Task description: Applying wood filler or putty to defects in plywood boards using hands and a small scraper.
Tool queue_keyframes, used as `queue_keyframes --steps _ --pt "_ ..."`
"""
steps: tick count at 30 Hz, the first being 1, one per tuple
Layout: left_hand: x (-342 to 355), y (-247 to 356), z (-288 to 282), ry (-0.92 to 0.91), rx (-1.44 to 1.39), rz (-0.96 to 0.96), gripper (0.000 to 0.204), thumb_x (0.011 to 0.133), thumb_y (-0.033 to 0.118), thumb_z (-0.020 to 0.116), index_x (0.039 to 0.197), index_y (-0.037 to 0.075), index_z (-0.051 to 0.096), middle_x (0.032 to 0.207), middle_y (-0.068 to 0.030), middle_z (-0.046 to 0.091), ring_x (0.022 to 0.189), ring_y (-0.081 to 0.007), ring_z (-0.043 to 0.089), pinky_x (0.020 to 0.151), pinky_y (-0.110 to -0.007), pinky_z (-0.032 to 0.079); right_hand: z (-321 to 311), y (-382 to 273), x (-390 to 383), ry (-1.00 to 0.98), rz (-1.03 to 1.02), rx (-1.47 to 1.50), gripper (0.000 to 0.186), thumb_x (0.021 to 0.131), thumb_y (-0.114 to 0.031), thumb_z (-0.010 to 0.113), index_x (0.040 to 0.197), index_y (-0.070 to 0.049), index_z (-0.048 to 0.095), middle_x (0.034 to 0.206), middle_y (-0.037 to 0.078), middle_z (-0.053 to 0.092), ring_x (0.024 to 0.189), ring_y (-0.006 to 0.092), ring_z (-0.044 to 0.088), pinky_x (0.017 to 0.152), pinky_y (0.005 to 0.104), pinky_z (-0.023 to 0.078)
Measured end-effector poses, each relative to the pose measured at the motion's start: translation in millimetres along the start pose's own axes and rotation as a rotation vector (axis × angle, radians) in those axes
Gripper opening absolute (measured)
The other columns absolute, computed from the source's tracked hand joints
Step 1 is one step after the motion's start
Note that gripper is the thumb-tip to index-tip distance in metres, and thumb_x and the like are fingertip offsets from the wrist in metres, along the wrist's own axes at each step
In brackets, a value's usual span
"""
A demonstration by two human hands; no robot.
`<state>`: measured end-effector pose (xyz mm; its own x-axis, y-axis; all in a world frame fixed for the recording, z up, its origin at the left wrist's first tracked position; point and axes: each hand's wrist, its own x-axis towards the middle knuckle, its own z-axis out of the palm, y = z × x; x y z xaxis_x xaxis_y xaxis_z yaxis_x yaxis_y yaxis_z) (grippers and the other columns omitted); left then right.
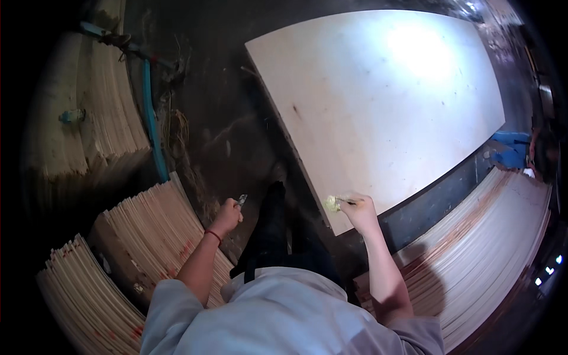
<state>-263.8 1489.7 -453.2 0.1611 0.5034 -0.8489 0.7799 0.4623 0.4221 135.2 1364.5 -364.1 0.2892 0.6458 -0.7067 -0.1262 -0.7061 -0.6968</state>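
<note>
One large pale wooden panel [378, 130], flat and smooth-faced with scattered dark specks, lies ahead and to the right of the person. Right hand [360, 212] is at the panel's near corner, grasping a thin tool [349, 202]; a yellowish-green lump [332, 204] sits at its tip, contact with the panel undetermined. Left hand [227, 216], well left of the panel, grasps a small shiny blade [242, 199]. Near left stack [157, 228]: thin layered sheets, red-marked edges. Near right stack [491, 236]: similar sheets, curved in view.
</note>
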Motion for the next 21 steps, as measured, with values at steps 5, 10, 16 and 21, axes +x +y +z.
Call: queue_keyframes --steps 5,10,16,21 --pt "29 -49 -4 -0.047 -0.1 -0.227 0.027 0.103 0.011 0.046 0.122 -0.007 0.051 0.081 -0.0104 0.063 0.071 -0.0184 0.064 0.072 -0.034 0.052 40 -14 123 -0.098 -0.033 -0.593 0.024 0.089 -0.018 0.066 0.111 -0.011 0.076 0.096 0.012 0.075 0.088 0.0227 0.073 0.078 0.0337 0.056" --pt "58 -25 18 -0.165 -0.1 -0.397 0.027 0.102 0.009 0.047 0.125 -0.006 0.051 0.09 -0.0123 0.067 0.071 -0.0186 0.064 0.074 -0.034 0.053 70 41 275 -0.155 -0.04 -0.794 0.023 0.089 -0.018 0.065 0.107 -0.013 0.077 0.094 0.017 0.074 0.091 0.0327 0.072 0.081 0.0395 0.056" --pt "137 -29 60 0.051 -0.05 -0.118 0.013 0.094 0.009 0.063 0.102 -0.001 0.062 0.093 -0.0126 0.064 0.085 -0.0227 0.064 0.077 -0.036 0.051 96 108 478 -0.154 -0.363 -0.672 0.013 0.086 -0.011 0.067 0.092 -0.007 0.077 0.092 0.018 0.073 0.088 0.0335 0.071 0.082 0.0384 0.055" --pt "239 8 74 0.321 -0.025 0.14 0.008 0.089 0.004 0.067 0.095 0.0 0.064 0.091 -0.015 0.062 0.082 -0.0283 0.064 0.076 -0.037 0.051 115 72 566 -0.056 -0.697 -0.721 0.019 0.086 -0.013 0.063 0.099 -0.012 0.077 0.098 0.012 0.071 0.096 0.0355 0.066 0.085 0.0439 0.054"
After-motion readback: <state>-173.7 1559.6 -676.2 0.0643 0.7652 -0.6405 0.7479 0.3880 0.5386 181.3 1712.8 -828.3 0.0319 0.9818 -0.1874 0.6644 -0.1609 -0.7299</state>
